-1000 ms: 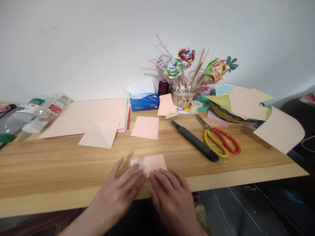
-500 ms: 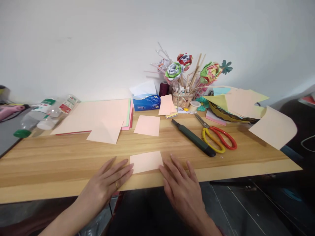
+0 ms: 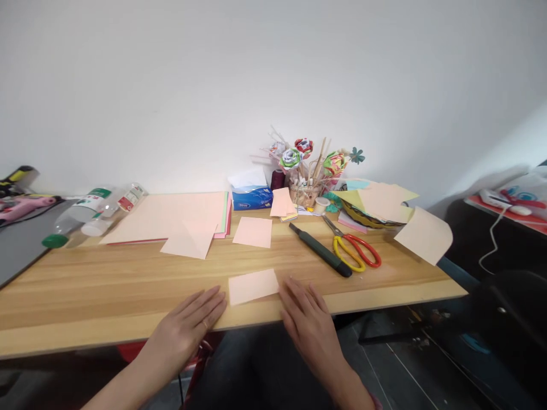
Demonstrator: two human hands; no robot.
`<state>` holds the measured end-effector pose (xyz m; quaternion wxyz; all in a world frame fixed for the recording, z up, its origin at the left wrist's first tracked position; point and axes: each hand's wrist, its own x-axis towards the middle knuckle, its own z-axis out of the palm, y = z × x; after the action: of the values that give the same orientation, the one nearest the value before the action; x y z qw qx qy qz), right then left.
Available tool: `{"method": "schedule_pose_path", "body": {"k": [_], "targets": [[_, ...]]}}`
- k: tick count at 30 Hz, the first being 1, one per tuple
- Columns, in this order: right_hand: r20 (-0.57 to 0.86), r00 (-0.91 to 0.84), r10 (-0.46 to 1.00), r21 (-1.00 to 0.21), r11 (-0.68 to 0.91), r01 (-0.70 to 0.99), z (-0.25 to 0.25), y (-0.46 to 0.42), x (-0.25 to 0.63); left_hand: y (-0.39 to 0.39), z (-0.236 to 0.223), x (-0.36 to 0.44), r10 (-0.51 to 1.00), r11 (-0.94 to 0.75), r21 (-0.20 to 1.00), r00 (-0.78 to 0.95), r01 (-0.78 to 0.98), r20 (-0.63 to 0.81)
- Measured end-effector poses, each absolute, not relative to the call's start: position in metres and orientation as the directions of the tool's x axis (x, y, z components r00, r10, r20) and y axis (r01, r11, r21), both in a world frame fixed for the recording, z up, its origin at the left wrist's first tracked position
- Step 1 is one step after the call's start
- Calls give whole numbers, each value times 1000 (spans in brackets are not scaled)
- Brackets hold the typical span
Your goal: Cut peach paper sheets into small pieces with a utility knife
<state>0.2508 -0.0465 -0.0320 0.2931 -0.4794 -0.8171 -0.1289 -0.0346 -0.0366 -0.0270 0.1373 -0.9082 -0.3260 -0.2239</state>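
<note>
Bottle (image 3: 88, 208), far left: green label, writing too small to read. Left hand (image 3: 186, 324): palm down on the desk (image 3: 128, 296), fingers extended, close together, holding nothing. Pink paper rectangle (image 3: 253, 286): flat between the hands. Blue tissue pack (image 3: 253, 199), behind it: white lettering, illegible. Right hand (image 3: 310, 327): open, fingers slightly spread, at the rectangle's right edge; contact unclear.

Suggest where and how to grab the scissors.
I'd take the scissors by the red and yellow loops together, right hand coming from the near right: the loops face the table's near edge, the blades point away, and the dark green tool crowds the left side.
</note>
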Motion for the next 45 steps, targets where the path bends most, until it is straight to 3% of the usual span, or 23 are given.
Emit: {"method": "schedule_pose_path", "body": {"k": [3, 5, 7, 9, 14, 17, 22, 25, 30, 33, 39, 45], "targets": [[631, -307, 712, -155, 504, 849, -28, -43, 261, -30, -5, -27, 496, -801, 74, 589, 595, 638], [655, -270, 705, -141, 466, 874, -23, -34, 271, -18, 16, -15, 481, -849, 204, 555, 487, 679], [661, -252, 706, -87, 406, 910, -18, -22, 281, -3, 35, 3, 453, -891, 295, 641, 345, 619], [647, -238, 725, -46, 348, 936, -14, -8, 290, 13, 46, 24, 425, -896, 334, 778, 291, 463], [576, -169, 800, 41, 178, 983, -13, 16, 302, 30, 31, 60, 280, -953, 176, 941, 248, 192], [511, -147, 847, 103, 109, 989, -15, 24, 302, 22, 15, 60, 395, -919, 53, 906, 391, 153], [421, -117, 900, 182, 43, 982, -10, 35, 300, 14, 2, 37, 655, -726, -125, 735, 677, 174], [394, -102, 913, 216, 15, 976, -4, 37, 299, 18, -1, 21, 720, -671, -97, 677, 735, 149], [397, -112, 911, 250, 10, 968, 5, 20, 296, 27, -6, 9, 747, -665, 92, 663, 741, 50], [401, -175, 899, 237, 82, 968, 5, -5, 291, 28, -7, 7, 761, -647, 138, 647, 750, 54], [305, -470, 828, 97, 464, 881, -3, -71, 277, 26, -11, 7, 771, -633, 135, 637, 762, 19], [165, -585, 794, 147, 567, 811, -5, -94, 269, 26, -15, 5, 770, -634, 146, 638, 760, 23]]}}
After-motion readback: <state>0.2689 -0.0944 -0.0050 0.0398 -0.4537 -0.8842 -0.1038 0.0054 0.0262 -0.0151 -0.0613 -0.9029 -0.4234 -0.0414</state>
